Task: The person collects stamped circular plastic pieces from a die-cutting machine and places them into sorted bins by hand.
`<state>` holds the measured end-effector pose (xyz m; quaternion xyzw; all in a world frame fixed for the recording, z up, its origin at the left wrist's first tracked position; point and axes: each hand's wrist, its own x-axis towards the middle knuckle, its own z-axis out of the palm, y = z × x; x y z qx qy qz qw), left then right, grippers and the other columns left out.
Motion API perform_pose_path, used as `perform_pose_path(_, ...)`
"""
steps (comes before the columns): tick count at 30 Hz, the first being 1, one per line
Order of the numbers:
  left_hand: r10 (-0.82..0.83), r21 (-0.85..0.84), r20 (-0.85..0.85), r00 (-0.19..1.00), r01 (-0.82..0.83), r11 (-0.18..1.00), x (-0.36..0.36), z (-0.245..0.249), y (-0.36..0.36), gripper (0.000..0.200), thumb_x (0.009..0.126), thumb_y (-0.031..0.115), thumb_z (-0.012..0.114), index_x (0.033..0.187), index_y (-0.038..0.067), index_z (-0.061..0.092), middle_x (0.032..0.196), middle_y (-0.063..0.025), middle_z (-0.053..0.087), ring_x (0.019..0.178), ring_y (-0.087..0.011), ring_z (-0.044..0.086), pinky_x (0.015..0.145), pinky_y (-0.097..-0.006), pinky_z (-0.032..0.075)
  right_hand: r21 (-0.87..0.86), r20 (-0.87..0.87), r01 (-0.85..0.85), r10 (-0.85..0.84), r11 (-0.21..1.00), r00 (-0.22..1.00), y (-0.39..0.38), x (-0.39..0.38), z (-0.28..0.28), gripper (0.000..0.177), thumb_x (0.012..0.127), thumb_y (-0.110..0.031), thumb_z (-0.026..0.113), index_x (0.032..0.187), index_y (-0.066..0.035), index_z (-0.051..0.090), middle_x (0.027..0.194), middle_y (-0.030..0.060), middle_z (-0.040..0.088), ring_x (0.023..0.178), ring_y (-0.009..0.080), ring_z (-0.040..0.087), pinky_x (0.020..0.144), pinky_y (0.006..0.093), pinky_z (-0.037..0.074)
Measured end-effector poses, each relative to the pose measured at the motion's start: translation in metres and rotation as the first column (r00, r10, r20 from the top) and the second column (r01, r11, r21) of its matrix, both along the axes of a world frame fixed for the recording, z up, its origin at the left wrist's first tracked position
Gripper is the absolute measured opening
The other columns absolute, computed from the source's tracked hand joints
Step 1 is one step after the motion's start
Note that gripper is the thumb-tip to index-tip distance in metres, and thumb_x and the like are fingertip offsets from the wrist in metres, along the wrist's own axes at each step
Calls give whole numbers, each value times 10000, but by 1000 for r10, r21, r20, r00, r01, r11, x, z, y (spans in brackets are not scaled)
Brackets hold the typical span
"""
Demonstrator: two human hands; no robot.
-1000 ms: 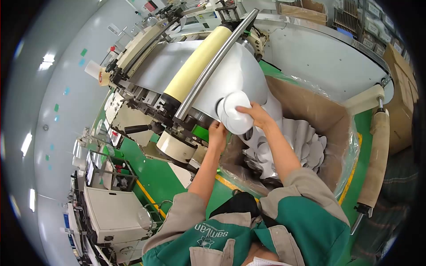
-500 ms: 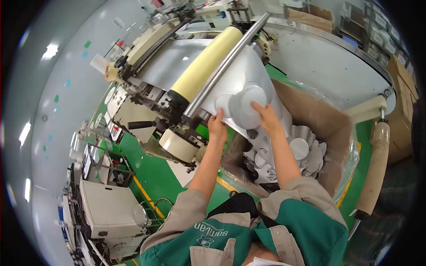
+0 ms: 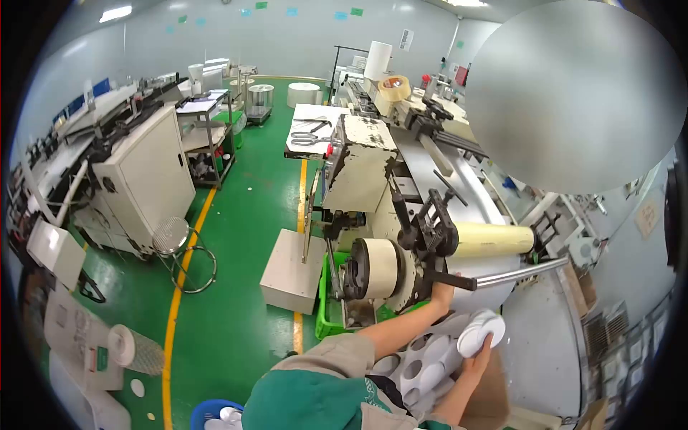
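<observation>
A small stack of pale round discs [image 3: 481,333] is in my right hand [image 3: 479,358], whose fingers close on its edge. Up by the machine's black handle [image 3: 450,279] and metal bar [image 3: 519,273] is my left hand [image 3: 443,294], its fingers mostly hidden, so its grip cannot be made out. Beside the bar lies the yellow roller [image 3: 491,239]. Below my hands hangs a silvery sheet with round holes [image 3: 423,362], next to a cardboard box [image 3: 491,394].
A large blurred grey round shape [image 3: 573,97] covers the upper right. On the green floor stand a round stool [image 3: 172,235], a white box [image 3: 292,272] and a green crate [image 3: 331,322]. A white cabinet [image 3: 147,179] stands at left; a blue basket [image 3: 204,414] sits at the bottom.
The view has swung left, showing more of the floor and cabinets. My right hand has moved away from my left, taking the discs off the sheet. The grey round shape has appeared.
</observation>
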<state>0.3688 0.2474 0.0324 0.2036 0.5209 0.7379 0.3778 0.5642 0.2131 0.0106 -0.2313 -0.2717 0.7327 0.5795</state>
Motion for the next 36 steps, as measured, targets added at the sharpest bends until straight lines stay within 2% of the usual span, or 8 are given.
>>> perform_pose_path(3,5,79,16,1000,-6,997,8,-4,-11,246,843,244,521,784,6,550,692,-61,527,662,-138,451,607,-315,388,139,387,-50,-8,989,922,29,-32,56,428,859,-252,545,1168,26,442,1099,113,538,966,219,555,809,357,479)
perform_pose_path(8,-195,152,95,976,180,972,4,-25,-19,238,901,206,443,802,16,545,639,25,431,611,-52,355,520,-247,312,35,521,-216,167,976,837,74,-64,56,435,779,-145,638,1146,16,469,1043,95,563,914,206,574,768,314,482)
perform_pose_path(14,-323,-7,-143,936,325,946,-17,-28,-25,267,849,242,476,952,11,561,793,-39,550,750,-108,464,661,-288,396,-89,325,-190,208,978,922,73,-65,35,457,779,-120,626,1173,21,442,1079,129,554,942,245,571,795,358,487)
perform_pose_path(16,-75,4,114,991,76,997,-11,8,-32,269,822,276,503,944,43,563,875,-36,558,788,-142,477,739,-316,397,-39,246,-254,255,966,935,67,-68,38,460,795,-128,608,1189,27,426,1091,134,548,958,246,564,817,347,478)
perform_pose_path(18,-385,343,408,828,252,905,-15,19,-31,205,824,296,506,884,108,557,890,-23,563,847,-138,501,754,-301,406,-29,234,-216,217,976,948,54,-68,39,471,799,-142,605,1193,37,418,1112,136,536,982,244,552,826,353,470)
perform_pose_path(19,-381,253,515,768,288,924,-13,30,-38,183,833,270,501,882,102,554,870,-28,577,808,-150,537,707,-294,433,-94,202,-176,192,980,961,48,-64,38,472,804,-148,601,1197,37,413,1118,133,532,978,239,552,831,353,466)
perform_pose_path(24,-672,248,401,622,632,734,7,17,-66,422,901,393,398,1150,55,443,1054,-97,573,1014,-238,539,739,-431,450,-145,-396,52,-106,988,912,-8,-21,-2,434,827,-215,593,1188,-31,437,1128,84,521,1043,223,501,916,364,409)
perform_pose_path(36,-722,185,420,550,727,661,52,-6,-92,491,935,398,255,1263,38,315,1249,-131,423,1184,-264,377,981,-442,316,-160,31,81,-77,984,997,-66,19,-50,421,786,-196,640,1111,30,495,1048,90,566,919,178,568,844,334,455)
